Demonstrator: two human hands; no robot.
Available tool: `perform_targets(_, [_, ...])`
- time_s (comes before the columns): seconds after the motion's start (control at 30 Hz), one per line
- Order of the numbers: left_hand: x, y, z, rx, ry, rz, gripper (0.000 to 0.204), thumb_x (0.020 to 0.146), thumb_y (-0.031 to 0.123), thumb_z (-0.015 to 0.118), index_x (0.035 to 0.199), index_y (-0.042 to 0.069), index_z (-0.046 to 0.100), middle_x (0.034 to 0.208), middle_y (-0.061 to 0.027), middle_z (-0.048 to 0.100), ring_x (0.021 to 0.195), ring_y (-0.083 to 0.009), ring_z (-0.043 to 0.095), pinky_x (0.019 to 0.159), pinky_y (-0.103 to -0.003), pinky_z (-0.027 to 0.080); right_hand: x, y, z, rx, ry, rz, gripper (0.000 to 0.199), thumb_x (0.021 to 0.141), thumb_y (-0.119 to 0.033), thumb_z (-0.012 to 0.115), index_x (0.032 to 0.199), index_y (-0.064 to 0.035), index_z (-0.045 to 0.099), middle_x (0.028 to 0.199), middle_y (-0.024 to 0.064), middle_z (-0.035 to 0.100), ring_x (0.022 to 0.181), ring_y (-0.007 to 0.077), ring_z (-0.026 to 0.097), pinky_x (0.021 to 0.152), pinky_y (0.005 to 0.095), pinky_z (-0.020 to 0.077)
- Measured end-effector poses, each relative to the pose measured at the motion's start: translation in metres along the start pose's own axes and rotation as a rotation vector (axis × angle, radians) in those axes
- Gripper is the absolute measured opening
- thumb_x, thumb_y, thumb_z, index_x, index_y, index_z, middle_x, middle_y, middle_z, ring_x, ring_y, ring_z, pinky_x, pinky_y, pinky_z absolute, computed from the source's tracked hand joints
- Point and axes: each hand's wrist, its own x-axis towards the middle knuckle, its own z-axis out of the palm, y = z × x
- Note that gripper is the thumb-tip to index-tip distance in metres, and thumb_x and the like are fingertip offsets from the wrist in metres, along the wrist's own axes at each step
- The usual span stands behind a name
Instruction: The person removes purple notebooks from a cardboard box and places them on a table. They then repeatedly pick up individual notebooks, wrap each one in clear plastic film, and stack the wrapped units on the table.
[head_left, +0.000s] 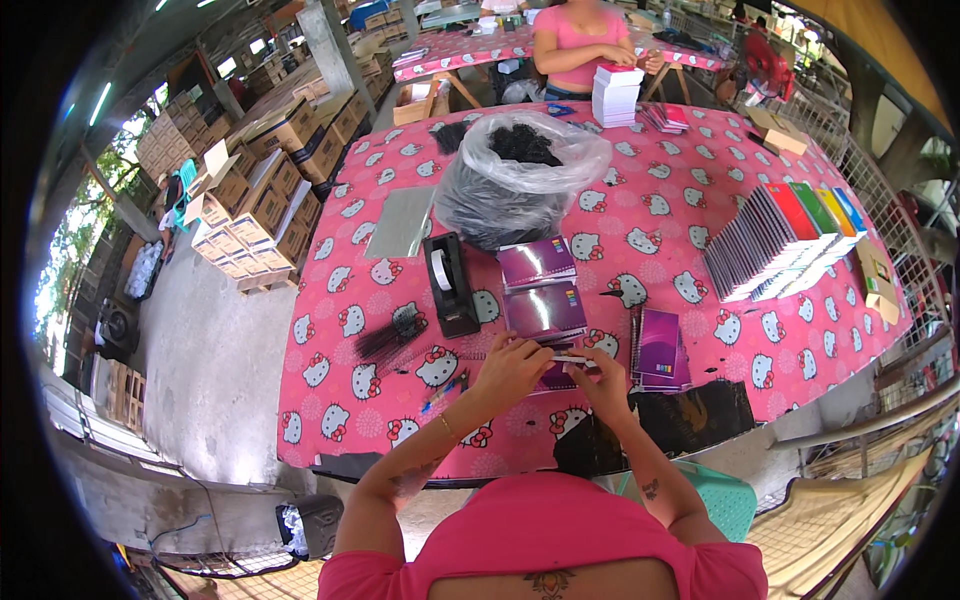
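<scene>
Both my hands are close together at the near side of the table, around a small purple notebook (556,382) held edge-up. My left hand (514,368) grips its left end with fingers bent. At the other end, my right hand (602,384) pinches it between thumb and fingers. The fingers partly cover the notebook's edge. Just beyond lie two piles of purple notebooks (545,312). More purple notebooks (660,345) lie right of my right hand. Left of the piles stands a black tape dispenser (456,310); loose black binding coils (385,338) lie beside it.
A clear plastic bag (470,205) full of black coils stands mid-table. Colourful spiral notebooks (765,245) form a long row at right. Pens (443,394) lie near my left forearm. Across the table, a person in pink (580,45) stands behind a tall paper stack (615,98).
</scene>
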Motion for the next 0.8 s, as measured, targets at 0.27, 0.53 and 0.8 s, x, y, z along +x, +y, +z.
perform_targets(0.27, [0.002,0.003,0.005,-0.060,0.036,-0.055,0.013,0.092,0.021,0.065,0.097,0.009,0.065,0.087,-0.0057,0.066,0.082,-0.0264,0.063,0.089,-0.042,0.043,-0.001,0.042,0.018,0.634,0.058,0.048,0.026,0.094,0.004,0.061,0.119,0.0004,0.065,0.109,0.0032,0.067,0.096,0.0099,0.064,0.083,0.0239,0.0520])
perform_targets(0.53, [0.001,0.004,0.004,-0.058,0.036,-0.068,0.013,0.091,0.020,0.066,0.097,0.009,0.065,0.089,-0.0058,0.066,0.082,-0.0269,0.063,0.089,-0.042,0.044,-0.004,0.048,0.016,0.621,0.043,0.068,0.028,0.096,-0.002,0.064,0.123,-0.0010,0.064,0.110,0.0035,0.067,0.098,0.0098,0.063,0.086,0.0238,0.0507])
perform_targets(0.8, [0.010,0.012,0.013,-0.088,0.087,0.112,0.026,0.082,0.008,0.068,0.108,0.009,0.066,0.101,-0.0064,0.066,0.090,-0.0260,0.064,0.081,-0.040,0.049,-0.001,0.030,0.018,0.538,0.100,-0.057,0.029,0.093,0.003,0.064,0.121,-0.0016,0.059,0.105,0.0060,0.066,0.098,0.0120,0.064,0.083,0.0273,0.0545])
